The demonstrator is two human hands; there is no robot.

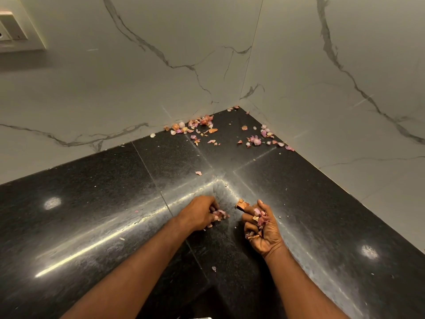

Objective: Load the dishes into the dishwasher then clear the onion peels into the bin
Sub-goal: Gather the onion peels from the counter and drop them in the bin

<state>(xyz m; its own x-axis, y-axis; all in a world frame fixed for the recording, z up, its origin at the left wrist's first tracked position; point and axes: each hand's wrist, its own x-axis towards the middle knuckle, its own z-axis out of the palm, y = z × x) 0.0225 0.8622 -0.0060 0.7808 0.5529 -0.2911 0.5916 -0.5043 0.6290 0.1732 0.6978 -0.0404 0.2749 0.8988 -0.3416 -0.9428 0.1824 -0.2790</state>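
**Both hands full of peels, more in the corner**

Your left hand (199, 214) curled round a few onion peels (219, 213) on the black granite counter (92, 203); your right hand (262, 229), palm up, gripped a bunch. Scattered peels (197, 125) hugged the marble walls (161, 77) at the far corner, with bare counter between.

Two bare forearms, no sleeves in view; left hand (200, 211), right hand (264, 229) ungloved.

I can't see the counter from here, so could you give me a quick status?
Both hands, left hand and right hand, gripping onion peels. More peels scattered in far corner. Nothing in the way.
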